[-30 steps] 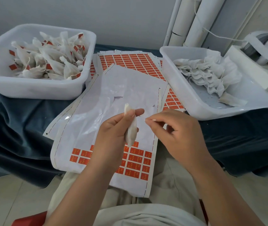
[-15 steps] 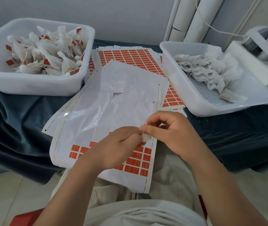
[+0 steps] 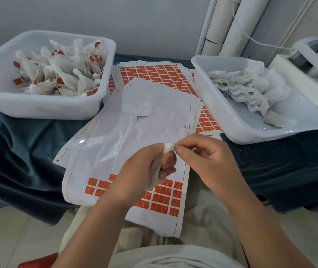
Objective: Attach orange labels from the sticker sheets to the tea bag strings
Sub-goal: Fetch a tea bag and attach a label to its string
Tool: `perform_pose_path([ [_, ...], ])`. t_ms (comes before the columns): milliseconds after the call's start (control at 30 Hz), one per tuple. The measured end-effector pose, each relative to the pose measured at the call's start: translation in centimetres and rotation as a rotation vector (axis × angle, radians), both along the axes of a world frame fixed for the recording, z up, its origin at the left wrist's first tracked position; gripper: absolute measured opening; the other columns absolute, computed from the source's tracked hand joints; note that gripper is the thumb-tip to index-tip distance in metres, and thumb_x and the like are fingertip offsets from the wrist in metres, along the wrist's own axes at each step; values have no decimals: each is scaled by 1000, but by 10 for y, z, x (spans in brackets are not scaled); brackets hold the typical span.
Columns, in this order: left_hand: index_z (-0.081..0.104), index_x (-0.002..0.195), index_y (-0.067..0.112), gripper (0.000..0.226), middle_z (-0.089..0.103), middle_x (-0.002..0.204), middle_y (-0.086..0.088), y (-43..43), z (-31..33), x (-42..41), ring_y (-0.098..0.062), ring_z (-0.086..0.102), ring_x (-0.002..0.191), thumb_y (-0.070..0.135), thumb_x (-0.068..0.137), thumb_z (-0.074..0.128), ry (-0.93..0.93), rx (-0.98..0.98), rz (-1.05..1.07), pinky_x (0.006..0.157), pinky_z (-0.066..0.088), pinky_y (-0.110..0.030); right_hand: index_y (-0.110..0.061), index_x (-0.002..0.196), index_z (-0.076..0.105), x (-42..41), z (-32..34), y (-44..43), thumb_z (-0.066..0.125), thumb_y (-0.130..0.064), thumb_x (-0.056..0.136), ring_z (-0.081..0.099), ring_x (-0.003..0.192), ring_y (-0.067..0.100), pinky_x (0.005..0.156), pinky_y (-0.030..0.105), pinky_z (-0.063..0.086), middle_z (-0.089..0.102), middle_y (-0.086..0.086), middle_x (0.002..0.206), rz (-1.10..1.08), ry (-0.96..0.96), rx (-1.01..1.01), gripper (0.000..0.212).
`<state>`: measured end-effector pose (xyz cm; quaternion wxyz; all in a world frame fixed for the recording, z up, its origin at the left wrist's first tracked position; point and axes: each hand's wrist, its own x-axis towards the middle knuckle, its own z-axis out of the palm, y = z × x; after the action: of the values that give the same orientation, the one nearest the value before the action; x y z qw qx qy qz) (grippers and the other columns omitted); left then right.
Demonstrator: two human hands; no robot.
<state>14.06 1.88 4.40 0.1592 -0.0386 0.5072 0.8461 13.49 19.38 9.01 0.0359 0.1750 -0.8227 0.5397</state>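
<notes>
Head view: left hand (image 3: 140, 171) around a tea bag (image 3: 168, 147), right hand (image 3: 208, 161) pinched on its top; string indiscernible.

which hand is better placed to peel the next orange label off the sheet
Probably the right hand: it only pinches the top of the tea bag, while the left hand grips its body. The orange labels lie just below both.

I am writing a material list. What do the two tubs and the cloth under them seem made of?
Left tub and right tub: probably plastic, white and smooth, slightly translucent, with rounded moulded rims. Cloth: looks like velvet or a similar pile fabric, dark teal, with soft sheen along its folds.
</notes>
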Motion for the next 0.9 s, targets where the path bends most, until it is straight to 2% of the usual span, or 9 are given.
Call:
perform_pose_path([
  [67, 72, 98, 10, 26, 76, 90, -3, -1, 4, 1, -16, 73, 85, 33, 90, 64, -27, 0, 29, 77, 61, -29, -26, 94, 78, 0, -1, 1, 69, -24, 94, 70, 91, 14, 73, 19, 54, 74, -16, 89, -10, 147, 106, 10],
  [133, 74, 87, 11, 18, 74, 83, -4, 5, 10, -5, -17, 72, 78, 25, 93, 63, -64, -138, 19, 77, 60, -29, -20, 97, 80, 0, -2, 3, 69, -24, 95, 69, 88, 12, 72, 20, 54, 73, -12, 91, -14, 280, 223, 12],
  [200, 64, 52, 14, 55, 57, 54, -4, 4, 21, -4, -14, 54, 46, 11, 106, 52, -69, -335, -117, 55, 49, -20, -16, 96, 81, -1, -3, 3, 70, -23, 95, 66, 84, 7, 72, 15, 49, 73, -8, 91, -24, 383, 324, 14],
  [267, 53, 45, 12, 64, 44, 46, -3, 4, 25, 0, -9, 40, 35, 11, 109, 48, -109, -382, -150, 43, 41, -17, -13, 94, 81, -2, -4, 3, 70, -24, 95, 62, 81, 4, 74, 10, 44, 73, -6, 89, -42, 460, 402, 15],
  [333, 57, 49, 13, 61, 52, 53, -5, 5, 26, -5, -14, 48, 45, 14, 109, 48, -89, -376, -159, 54, 48, -23, -15, 93, 80, -2, -4, 3, 66, -31, 96, 61, 80, 4, 74, 8, 41, 72, -7, 89, -45, 461, 397, 21],
  [400, 57, 48, 13, 64, 49, 56, -7, 3, 27, -7, -16, 41, 51, 15, 110, 43, -93, -299, -167, 64, 40, -29, -25, 91, 77, 1, -3, 2, 62, -36, 93, 66, 82, 8, 73, 11, 46, 71, -13, 87, -19, 301, 244, 19],
  [467, 59, 59, 14, 48, 47, 63, -5, -4, 25, 0, -16, 39, 57, 21, 104, 44, -2, -97, -212, 75, 39, -35, -35, 86, 75, 1, -2, 0, 62, -39, 90, 68, 82, 8, 73, 16, 52, 72, -12, 83, 72, -41, -2, 14],
  [567, 55, 68, 17, 40, 42, 66, 0, -8, 23, 3, -13, 36, 59, 23, 105, 41, 16, 68, -293, 88, 37, -41, -23, 88, 79, -5, -7, 1, 68, -39, 80, 58, 75, 8, 70, 23, 50, 65, 5, 82, 175, -499, -300, 20],
  [900, 52, 71, 17, 35, 40, 68, 0, -1, 16, 3, -12, 35, 59, 25, 104, 43, -75, 163, -325, 85, 43, -35, -23, 91, 82, -14, -6, 25, 67, -48, 85, 58, 72, 12, 69, 26, 49, 67, -2, 75, 205, -449, -20, 29],
])
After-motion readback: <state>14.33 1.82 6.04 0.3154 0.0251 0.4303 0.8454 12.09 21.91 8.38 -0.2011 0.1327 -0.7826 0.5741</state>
